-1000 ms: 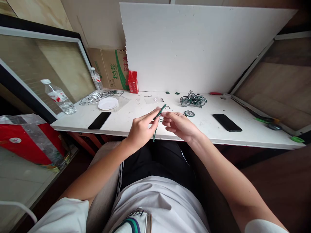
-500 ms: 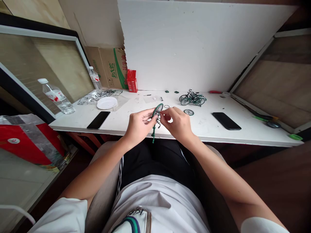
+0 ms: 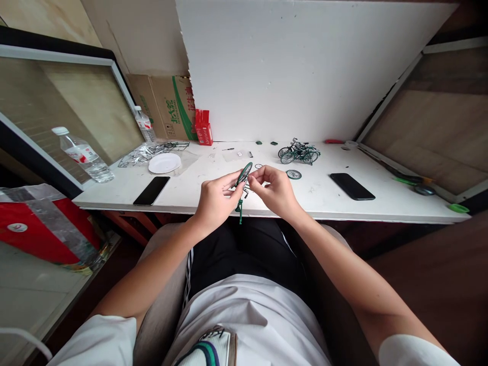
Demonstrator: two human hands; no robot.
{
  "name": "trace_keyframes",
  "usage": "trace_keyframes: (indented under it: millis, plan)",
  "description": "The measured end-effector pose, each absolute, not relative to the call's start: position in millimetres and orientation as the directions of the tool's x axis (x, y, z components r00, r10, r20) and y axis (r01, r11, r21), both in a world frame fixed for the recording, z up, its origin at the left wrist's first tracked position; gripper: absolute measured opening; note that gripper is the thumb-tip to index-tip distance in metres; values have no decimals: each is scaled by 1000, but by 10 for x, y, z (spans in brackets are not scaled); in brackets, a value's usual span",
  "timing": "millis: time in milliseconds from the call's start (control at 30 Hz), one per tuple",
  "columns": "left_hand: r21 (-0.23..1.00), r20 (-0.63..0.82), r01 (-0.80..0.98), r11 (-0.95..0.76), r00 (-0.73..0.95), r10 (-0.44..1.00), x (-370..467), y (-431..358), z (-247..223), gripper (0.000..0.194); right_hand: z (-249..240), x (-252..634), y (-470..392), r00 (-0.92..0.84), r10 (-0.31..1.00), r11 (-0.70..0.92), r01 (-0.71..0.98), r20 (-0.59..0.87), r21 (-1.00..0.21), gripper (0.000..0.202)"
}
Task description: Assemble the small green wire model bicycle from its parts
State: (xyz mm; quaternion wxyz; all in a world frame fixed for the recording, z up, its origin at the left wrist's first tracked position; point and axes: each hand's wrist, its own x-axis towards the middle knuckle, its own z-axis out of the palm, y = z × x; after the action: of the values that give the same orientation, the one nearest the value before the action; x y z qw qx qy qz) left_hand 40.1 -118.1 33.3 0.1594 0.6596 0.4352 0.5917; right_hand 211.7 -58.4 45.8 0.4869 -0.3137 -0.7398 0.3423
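Note:
Over the desk's front edge, my left hand (image 3: 217, 201) is closed on a small, partly built green model bicycle (image 3: 239, 207). Its spoked wheel (image 3: 244, 173) sticks up above the fingers, and green frame parts hang below them. My right hand (image 3: 276, 190) is pinched close against the wheel's right side; whatever lies between those fingertips is hidden. Just beyond the right hand lie a loose green-rimmed wheel (image 3: 294, 174) and a thin black ring (image 3: 258, 165). Farther back stand finished-looking model bicycles (image 3: 299, 152), close together.
A phone (image 3: 151, 190) lies left and another phone (image 3: 352, 186) right on the white desk (image 3: 206, 203). At left are a white plate (image 3: 164, 163), black part frames (image 3: 131, 158), and water bottles (image 3: 86, 155). A red box (image 3: 203, 127) stands at the back.
My right fingertips have shifted slightly up and closer to the wheel in my left hand. The left hand keeps its grip. The whole view has moved a little.

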Motion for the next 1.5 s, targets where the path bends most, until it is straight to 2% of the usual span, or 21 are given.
trace_keyframes:
  millis: [67,133,200,267,333,433,500,567,633,733,833,933,1067,1267,1400,1500]
  plan:
    - [653,703,458,-602,-71,708,404,-1178,326,37,487,2121,-569,-363,847,423,17,389,-906,33]
    - [565,766,535,-629,-57,640,404,-1172,316,36,513,2124,-557,-434,872,210,-87,226,-974,38]
    - [484,814,586,-650,-29,580,398,-1164,308,37,527,2124,-550,-513,853,8,-174,97,-985,39]
    - [441,837,608,-660,-13,547,390,-1160,306,37,526,2117,-550,-548,834,-67,-219,67,-973,38]
    - [435,840,619,-654,-17,543,383,-1159,309,38,507,2104,-558,-512,851,15,-197,116,-980,39]
    - [442,833,632,-636,-27,552,380,-1164,314,38,447,2086,-575,-385,857,344,-66,342,-937,36]
    - [446,831,632,-634,-30,555,381,-1167,316,38,393,2083,-581,-303,779,596,88,549,-798,29]
    - [450,830,629,-633,-33,557,384,-1168,317,38,343,2086,-579,-277,650,760,256,707,-598,22]
    - [455,829,626,-634,-36,559,387,-1171,319,38,308,2091,-569,-292,545,824,361,786,-437,17]
    - [468,820,616,-634,-36,571,391,-1175,322,38,288,2094,-555,-302,489,845,396,818,-359,13]
    - [470,820,607,-641,-30,572,394,-1175,320,38,291,2093,-554,-290,522,834,371,802,-408,10]
    - [455,828,611,-648,-21,561,392,-1166,310,38,305,2094,-566,-294,606,793,300,739,-531,11]
    - [418,842,632,-653,0,539,382,-1153,294,38,330,2093,-584,-299,701,709,205,647,-674,20]
    - [395,849,643,-656,16,528,378,-1156,295,38,376,2085,-546,-322,781,583,69,535,-809,35]
    - [416,837,638,-648,10,547,382,-1159,305,38,393,2086,-526,-357,787,543,13,503,-839,39]
    - [411,841,637,-652,10,540,381,-1160,314,38,371,2090,-551,-319,748,636,99,581,-765,29]
